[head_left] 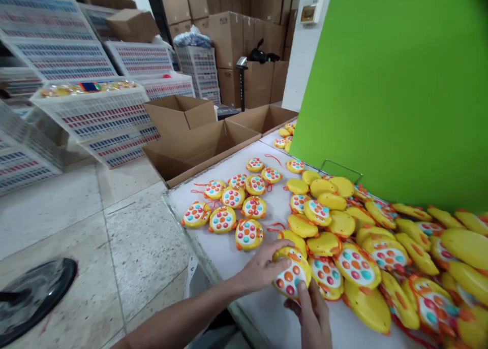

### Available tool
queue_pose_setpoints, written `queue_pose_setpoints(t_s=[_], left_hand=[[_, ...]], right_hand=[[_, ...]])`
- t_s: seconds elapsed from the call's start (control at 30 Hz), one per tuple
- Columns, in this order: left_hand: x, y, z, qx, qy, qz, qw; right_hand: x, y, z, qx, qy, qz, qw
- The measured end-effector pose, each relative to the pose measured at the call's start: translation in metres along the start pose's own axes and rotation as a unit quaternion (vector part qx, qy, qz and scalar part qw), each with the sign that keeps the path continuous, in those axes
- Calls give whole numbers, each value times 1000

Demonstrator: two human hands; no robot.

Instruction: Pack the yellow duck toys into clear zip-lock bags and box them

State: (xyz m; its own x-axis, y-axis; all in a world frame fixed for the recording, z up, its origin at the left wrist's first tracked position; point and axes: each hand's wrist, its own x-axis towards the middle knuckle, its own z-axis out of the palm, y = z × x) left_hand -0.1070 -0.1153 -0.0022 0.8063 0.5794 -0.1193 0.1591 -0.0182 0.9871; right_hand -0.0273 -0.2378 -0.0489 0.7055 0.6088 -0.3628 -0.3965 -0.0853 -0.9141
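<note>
Between my two hands is a yellow duck-faced pop toy [293, 275] with coloured round buttons on a white face, tilted toward me. My left hand [265, 262] grips its upper left edge, thumb across the front. Around its lower right edge, my right hand [309, 306] has closed with the thumb on the rim. Just right of my hands lies a big pile of the same toys [356, 262], some face up, others showing plain yellow backs. Farther left on the table, several toys [232, 196] lie face up in a loose group with red cord loops.
Open cardboard boxes [206, 148] adjoin the table's far left edge. A green panel [389, 95] rises behind the pile. White plastic crates [107, 110] stand stacked on the left, and large cartons [229, 39] fill the back. A round black base [38, 300] rests on the tiled floor.
</note>
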Motion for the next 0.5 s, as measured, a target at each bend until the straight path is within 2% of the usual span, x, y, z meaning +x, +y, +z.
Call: queue_pose_setpoints(t_s=[0.1, 0.2, 0.23, 0.37, 0.5], left_hand=[[3, -3, -2, -22, 13, 18, 1000], [3, -5, -7, -39, 95, 20, 994], [2, -5, -8, -42, 102, 9, 994], [-4, -6, -9, -14, 38, -12, 999], [-3, -4, -5, -87, 16, -21, 996]], right_hand=[[-1, -5, -1, -23, -15, -30, 999], [0, -10, -4, -38, -17, -43, 998], [0, -12, -3, -36, -14, -42, 998], [-4, -13, 2, -22, -12, -31, 999], [-7, -7, 3, -31, -34, -41, 998]])
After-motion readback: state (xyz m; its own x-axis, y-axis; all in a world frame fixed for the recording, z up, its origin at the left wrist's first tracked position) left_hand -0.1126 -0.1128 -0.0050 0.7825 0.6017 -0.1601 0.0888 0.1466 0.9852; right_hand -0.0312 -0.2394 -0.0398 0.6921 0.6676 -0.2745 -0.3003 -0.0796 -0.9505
